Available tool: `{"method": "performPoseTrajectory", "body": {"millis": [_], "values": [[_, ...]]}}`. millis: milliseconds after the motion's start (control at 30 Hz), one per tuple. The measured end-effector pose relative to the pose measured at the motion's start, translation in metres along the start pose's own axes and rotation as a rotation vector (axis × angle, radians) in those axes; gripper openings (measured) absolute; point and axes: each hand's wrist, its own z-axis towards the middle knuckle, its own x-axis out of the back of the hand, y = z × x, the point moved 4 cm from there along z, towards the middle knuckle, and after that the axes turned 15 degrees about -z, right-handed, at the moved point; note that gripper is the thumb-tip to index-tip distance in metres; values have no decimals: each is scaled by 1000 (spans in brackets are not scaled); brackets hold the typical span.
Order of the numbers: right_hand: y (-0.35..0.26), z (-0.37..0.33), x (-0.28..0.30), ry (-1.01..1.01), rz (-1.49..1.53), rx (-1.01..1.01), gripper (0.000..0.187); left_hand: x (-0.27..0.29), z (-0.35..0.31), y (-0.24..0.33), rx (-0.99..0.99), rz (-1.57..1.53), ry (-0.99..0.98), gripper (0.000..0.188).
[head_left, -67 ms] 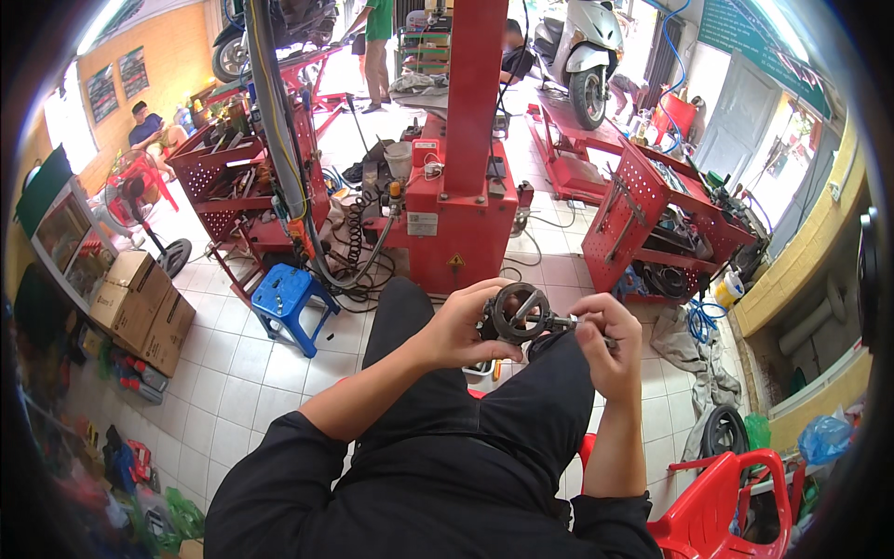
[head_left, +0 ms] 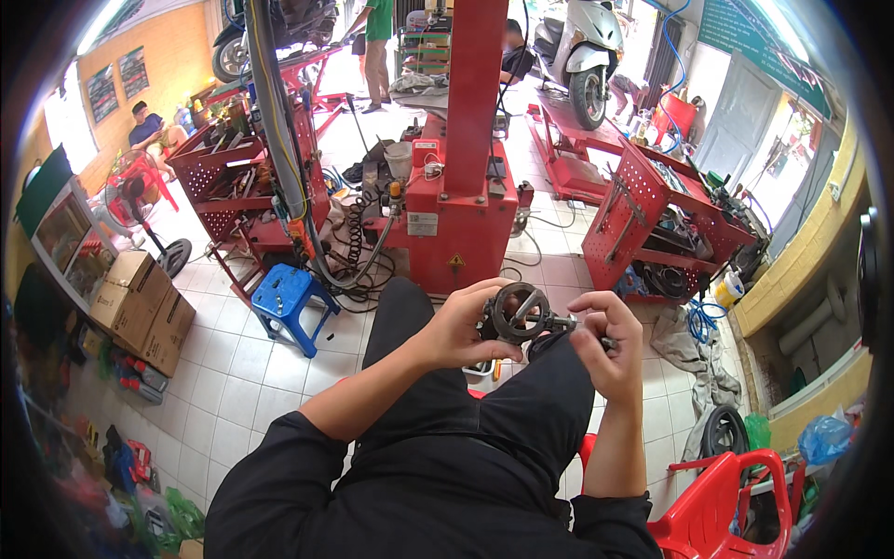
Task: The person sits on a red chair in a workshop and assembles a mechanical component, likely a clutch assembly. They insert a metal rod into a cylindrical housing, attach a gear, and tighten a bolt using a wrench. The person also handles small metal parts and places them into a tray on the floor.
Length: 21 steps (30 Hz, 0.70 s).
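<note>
Pale tiled floor (head_left: 223, 405) spreads all round, red lift base (head_left: 456, 238) beyond the dark metal ring part (head_left: 524, 307), blue stool (head_left: 289, 291) off to its left, red chair (head_left: 698, 511) to its right and closer to the body. And here's the action: that ring part is up above the dark trousers (head_left: 535, 396), between the two hands, with the left hand (head_left: 463, 321) clamped on its left side, fingers over the top, thumb underneath. Now look at the line that matters! From the ring, the shaft (head_left: 562, 322) runs off rightward, dipping slightly, straight toward the right hand (head_left: 610, 337). So the left hand owns the ring, while the right is nearer the shaft's outer end, half-curled, thumb and forefinger spread beside it. A small dark piece (head_left: 610, 344) peeps out past that thumb; whether the fingers pinch it, I can't tell.
</note>
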Motion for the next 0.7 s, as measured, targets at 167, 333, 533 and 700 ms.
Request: {"method": "performPoseTrajectory", "body": {"millis": [167,333,533,700], "values": [[3,0,-1,9,-124,59,9,-1,1,2,8,-5,10,62],[-4,0,-1,-8,-61,16,7,1,-1,-1,15,-3,14,62],[3,1,-3,42,-103,62,7,0,1,2,4,-14,2,59],[-5,1,-1,8,-68,31,8,1,0,2,35,-31,15,58]]}}
